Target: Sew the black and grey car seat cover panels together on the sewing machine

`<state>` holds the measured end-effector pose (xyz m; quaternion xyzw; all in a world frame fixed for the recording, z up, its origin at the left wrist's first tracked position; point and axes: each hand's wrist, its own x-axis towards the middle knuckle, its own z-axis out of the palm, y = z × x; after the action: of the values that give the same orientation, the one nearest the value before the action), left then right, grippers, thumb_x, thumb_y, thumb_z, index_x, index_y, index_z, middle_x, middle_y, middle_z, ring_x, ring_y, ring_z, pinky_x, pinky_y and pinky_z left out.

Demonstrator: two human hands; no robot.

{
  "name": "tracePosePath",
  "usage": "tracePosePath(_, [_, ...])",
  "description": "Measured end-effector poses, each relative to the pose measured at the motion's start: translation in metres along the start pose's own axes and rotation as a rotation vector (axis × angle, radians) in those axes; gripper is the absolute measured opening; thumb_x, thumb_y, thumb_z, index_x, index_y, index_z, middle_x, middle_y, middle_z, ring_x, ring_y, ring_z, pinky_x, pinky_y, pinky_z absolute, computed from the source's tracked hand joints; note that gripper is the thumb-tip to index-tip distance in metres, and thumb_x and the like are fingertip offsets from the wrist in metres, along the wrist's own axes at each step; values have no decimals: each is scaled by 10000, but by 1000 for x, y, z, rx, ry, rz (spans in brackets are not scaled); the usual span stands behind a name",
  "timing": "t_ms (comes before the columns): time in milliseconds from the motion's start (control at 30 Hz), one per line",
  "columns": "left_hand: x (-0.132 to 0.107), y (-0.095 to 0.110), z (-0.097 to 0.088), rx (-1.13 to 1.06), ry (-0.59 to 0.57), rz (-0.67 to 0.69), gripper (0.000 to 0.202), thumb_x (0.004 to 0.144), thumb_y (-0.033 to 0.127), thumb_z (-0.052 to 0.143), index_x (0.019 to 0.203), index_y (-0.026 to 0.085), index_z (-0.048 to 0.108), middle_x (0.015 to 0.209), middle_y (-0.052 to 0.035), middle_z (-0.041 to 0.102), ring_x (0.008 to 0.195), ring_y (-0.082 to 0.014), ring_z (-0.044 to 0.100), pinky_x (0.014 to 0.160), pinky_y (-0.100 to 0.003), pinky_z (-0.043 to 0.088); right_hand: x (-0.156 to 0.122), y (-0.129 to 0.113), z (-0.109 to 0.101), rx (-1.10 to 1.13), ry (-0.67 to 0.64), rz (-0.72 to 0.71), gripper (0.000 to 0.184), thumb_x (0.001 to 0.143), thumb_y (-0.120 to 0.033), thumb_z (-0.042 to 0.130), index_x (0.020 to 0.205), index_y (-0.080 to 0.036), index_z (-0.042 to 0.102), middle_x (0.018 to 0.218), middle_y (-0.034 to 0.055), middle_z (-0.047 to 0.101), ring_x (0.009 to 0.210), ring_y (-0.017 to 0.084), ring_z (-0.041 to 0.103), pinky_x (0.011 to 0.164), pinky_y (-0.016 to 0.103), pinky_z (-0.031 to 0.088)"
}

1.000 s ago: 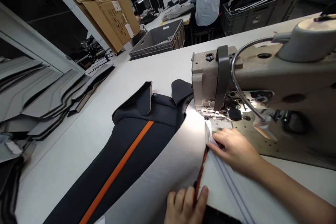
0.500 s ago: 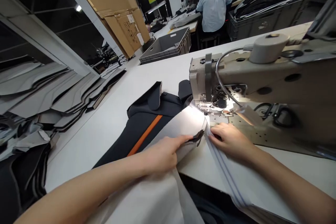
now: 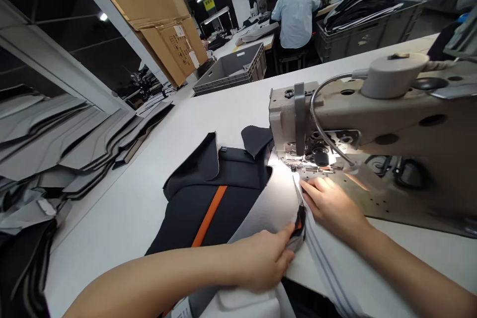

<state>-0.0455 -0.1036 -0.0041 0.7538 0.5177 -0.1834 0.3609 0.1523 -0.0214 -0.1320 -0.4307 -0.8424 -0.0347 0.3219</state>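
Observation:
A dark fabric piece [image 3: 234, 208] with an orange stripe [image 3: 209, 216] and a pale underside [image 3: 274, 203] lies under the head of a sewing machine [image 3: 292, 119]. My left hand [image 3: 264, 258] is closed on its folded edge, just in front of the lit needle area. A long white strip [image 3: 322, 253] with blue lines runs from the needle area down over the table's front edge. My right hand [image 3: 333, 206] pinches this strip close to the presser foot. Fingers and fabric hide part of the seam.
Stacks of grey-backed cut pieces [image 3: 85, 134] lie along the left side. Behind the table stand a grey crate [image 3: 231, 69] and cardboard boxes [image 3: 164, 25]. Farther back, a person in a light blue shirt [image 3: 296, 15] sits near a filled crate [image 3: 368, 25].
My left hand has moved right and nearer to me with the fabric edge, and the dark fabric has shifted. My right hand stays beside the needle area on the strip. The view has tilted slightly.

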Motion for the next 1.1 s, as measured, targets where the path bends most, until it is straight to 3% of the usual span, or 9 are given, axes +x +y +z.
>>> tracePosePath(167, [12, -7, 2, -49, 70, 40, 581, 938, 425, 271, 1480, 234, 186, 1080, -152, 626, 924, -333, 622, 735, -409, 488, -3, -10, 3, 128, -17, -12, 261, 937, -177, 393, 1081, -100, 596, 933, 89, 596, 825, 197, 496, 716, 314, 432])
tracePosePath(367, [26, -9, -17, -111, 106, 54, 527, 924, 356, 292, 1438, 241, 264, 973, -110, 642, 801, -277, 617, 658, -341, 476, -2, -4, 4, 130, -14, -40, 292, 935, -162, 380, 1137, -87, 577, 978, 97, 610, 858, 197, 520, 740, 313, 457])
tracePosePath(467, [34, -5, -27, -31, 132, 40, 504, 919, 348, 284, 1410, 236, 307, 918, -114, 645, 769, -296, 618, 620, -353, 473, 1, -2, 3, 118, -8, -37, 308, 931, -152, 370, 1143, -77, 580, 975, 99, 623, 862, 195, 547, 738, 308, 469])
tracePosePath(600, [48, 0, -35, 198, 134, 10, 547, 925, 344, 272, 1433, 142, 255, 909, -163, 649, 824, -352, 623, 659, -418, 480, 5, 2, 4, 52, 37, 81, 301, 947, -236, 384, 1045, -87, 626, 889, 96, 629, 817, 212, 568, 724, 330, 473])
tracePosePath(700, [56, -1, -40, 199, 119, 28, 527, 925, 321, 289, 1411, 117, 294, 903, -183, 651, 816, -358, 629, 639, -403, 476, 6, 3, 6, 56, 68, 114, 296, 947, -260, 397, 990, -100, 643, 864, 88, 631, 804, 209, 572, 721, 326, 472])
tracePosePath(800, [61, -5, -42, 147, 122, 56, 521, 927, 326, 300, 1408, 128, 318, 888, -181, 652, 778, -349, 635, 600, -373, 463, 6, -3, 3, 80, 61, 76, 277, 940, -228, 414, 1055, -85, 621, 928, 83, 643, 850, 199, 568, 754, 308, 465])
tracePosePath(933, [66, -9, -42, 95, 150, 55, 527, 933, 323, 282, 1426, 138, 304, 914, -173, 656, 774, -327, 640, 583, -349, 448, 9, -10, -3, 1, 21, -79, 281, 919, -134, 378, 1038, -59, 621, 931, 106, 636, 814, 209, 545, 750, 325, 458])
tracePosePath(1100, [75, -8, -47, 70, 179, 51, 516, 932, 246, 280, 1426, 97, 297, 1027, -187, 640, 911, -330, 625, 709, -388, 469, 11, -9, -5, -119, -9, -133, 333, 865, -77, 360, 1087, -42, 606, 1036, 141, 629, 847, 226, 538, 720, 335, 478])
